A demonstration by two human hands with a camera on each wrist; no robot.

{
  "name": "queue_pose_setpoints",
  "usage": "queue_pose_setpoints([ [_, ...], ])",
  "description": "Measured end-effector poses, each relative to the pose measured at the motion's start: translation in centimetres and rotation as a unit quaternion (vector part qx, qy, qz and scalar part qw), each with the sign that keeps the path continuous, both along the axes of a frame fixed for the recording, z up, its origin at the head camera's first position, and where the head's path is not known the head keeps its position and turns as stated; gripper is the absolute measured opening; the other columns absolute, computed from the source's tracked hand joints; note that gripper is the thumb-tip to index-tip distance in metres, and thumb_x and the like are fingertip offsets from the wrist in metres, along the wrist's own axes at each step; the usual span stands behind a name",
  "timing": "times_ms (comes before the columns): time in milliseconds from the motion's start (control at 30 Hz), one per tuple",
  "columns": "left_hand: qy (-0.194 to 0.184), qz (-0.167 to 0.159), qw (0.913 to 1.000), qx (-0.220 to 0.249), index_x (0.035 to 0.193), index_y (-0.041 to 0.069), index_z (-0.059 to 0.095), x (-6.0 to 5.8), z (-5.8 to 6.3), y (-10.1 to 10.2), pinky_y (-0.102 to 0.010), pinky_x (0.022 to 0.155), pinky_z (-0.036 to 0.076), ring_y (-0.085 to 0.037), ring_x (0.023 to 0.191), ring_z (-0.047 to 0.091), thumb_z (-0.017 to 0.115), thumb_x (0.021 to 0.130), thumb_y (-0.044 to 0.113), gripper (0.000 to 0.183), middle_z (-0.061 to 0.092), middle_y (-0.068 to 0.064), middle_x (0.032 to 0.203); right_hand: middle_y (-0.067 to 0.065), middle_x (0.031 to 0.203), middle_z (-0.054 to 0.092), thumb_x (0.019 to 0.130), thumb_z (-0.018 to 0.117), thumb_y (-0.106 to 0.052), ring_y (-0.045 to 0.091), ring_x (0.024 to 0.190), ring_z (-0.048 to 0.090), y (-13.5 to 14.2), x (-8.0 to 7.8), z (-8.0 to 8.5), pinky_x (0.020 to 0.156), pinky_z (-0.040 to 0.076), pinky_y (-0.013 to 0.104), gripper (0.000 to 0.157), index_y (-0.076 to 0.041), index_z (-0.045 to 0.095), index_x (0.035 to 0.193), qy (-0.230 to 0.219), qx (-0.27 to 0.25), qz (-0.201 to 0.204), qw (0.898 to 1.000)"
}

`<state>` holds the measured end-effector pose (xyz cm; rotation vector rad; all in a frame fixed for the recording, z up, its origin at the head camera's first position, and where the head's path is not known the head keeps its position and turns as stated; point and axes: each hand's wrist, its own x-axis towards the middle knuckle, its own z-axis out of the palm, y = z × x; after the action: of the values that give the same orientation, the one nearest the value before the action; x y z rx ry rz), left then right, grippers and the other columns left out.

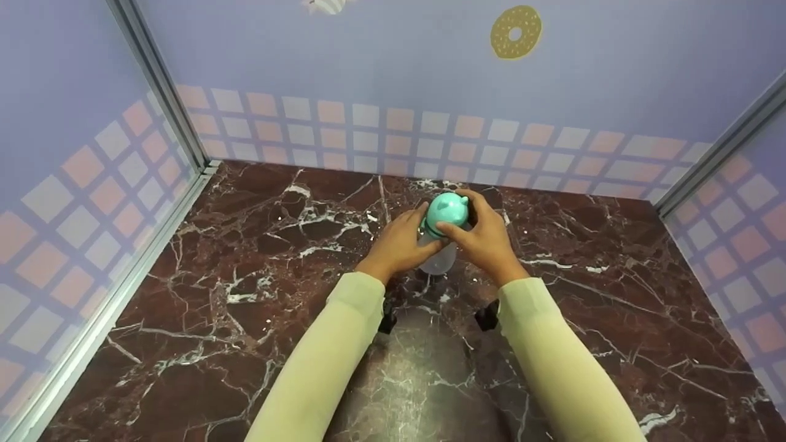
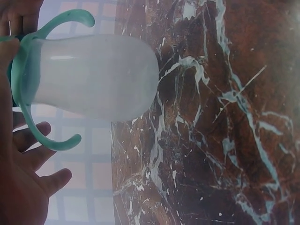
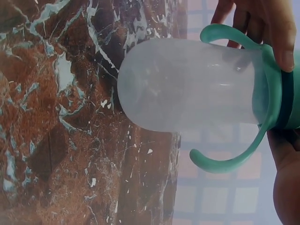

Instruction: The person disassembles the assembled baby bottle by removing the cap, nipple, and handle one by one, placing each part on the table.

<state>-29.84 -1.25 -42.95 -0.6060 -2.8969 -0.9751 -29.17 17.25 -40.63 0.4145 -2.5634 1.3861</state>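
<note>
A baby bottle [image 2: 98,77] with a cloudy, see-through body stands upright, its base right at the marbled tabletop. Two curved teal handles [image 3: 229,164] come off its collar, and a rounded teal lid [image 1: 447,210] with small ears tops it. From the left side, my left hand [image 1: 400,242] holds the bottle at the collar, several fingers spread behind a handle. My right hand [image 1: 486,236] grips the lid from the right, thumb across the front and fingers round the back. A dark band [image 3: 287,98] shows between collar and lid.
The tabletop [image 1: 295,344] is dark red-brown marble with white veins. A lilac back wall [image 1: 393,61] with pink and white squares stands close behind the bottle. Side walls with metal corner posts [image 1: 163,80] enclose the table left and right.
</note>
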Motion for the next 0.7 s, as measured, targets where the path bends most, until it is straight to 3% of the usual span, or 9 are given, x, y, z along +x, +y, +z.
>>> queue_pose_setpoints([
  [167,-0.019,-0.011,0.9992,0.034,0.156,0.020,0.020,0.1,0.2,0.0,-0.046,0.117,0.030,-0.024,0.143,0.035,0.056,0.083,0.069,0.095,0.034,-0.005,0.156,0.010,0.129,0.060,0.078,0.075,-0.050,0.022,0.116,0.061,0.3,0.3,0.5,0.098,0.051,0.038,0.078,-0.017,0.043,0.142,-0.006,-0.008,0.011,1.000],
  [367,-0.005,-0.033,0.9952,0.092,0.153,0.028,0.029,0.0,0.5,0.2,-0.042,0.112,0.036,-0.018,0.134,0.046,0.065,0.080,0.065,0.089,0.047,0.000,0.147,0.010,0.129,0.060,0.078,0.076,-0.049,0.022,0.115,0.061,0.5,0.7,1.0,0.098,0.051,0.038,0.077,-0.016,0.045,0.140,0.007,-0.011,0.027,1.000],
  [533,-0.009,-0.032,0.9920,0.122,0.148,0.027,0.038,0.2,0.7,0.5,-0.040,0.108,0.042,-0.016,0.125,0.053,0.068,0.074,0.070,0.091,0.053,0.003,0.140,0.007,0.129,0.061,0.077,0.076,-0.051,0.019,0.115,0.061,0.7,1.2,1.2,0.098,0.051,0.036,0.076,-0.019,0.046,0.139,0.015,-0.014,0.034,0.999],
  [700,-0.026,-0.038,0.9882,0.146,0.143,0.027,0.045,0.5,0.7,0.5,-0.037,0.102,0.046,-0.013,0.117,0.057,0.071,0.070,0.070,0.089,0.058,0.005,0.133,0.006,0.130,0.060,0.077,0.076,-0.049,0.019,0.117,0.061,0.8,1.8,1.6,0.100,0.050,0.035,0.078,-0.014,0.046,0.140,0.019,-0.021,0.050,0.998],
])
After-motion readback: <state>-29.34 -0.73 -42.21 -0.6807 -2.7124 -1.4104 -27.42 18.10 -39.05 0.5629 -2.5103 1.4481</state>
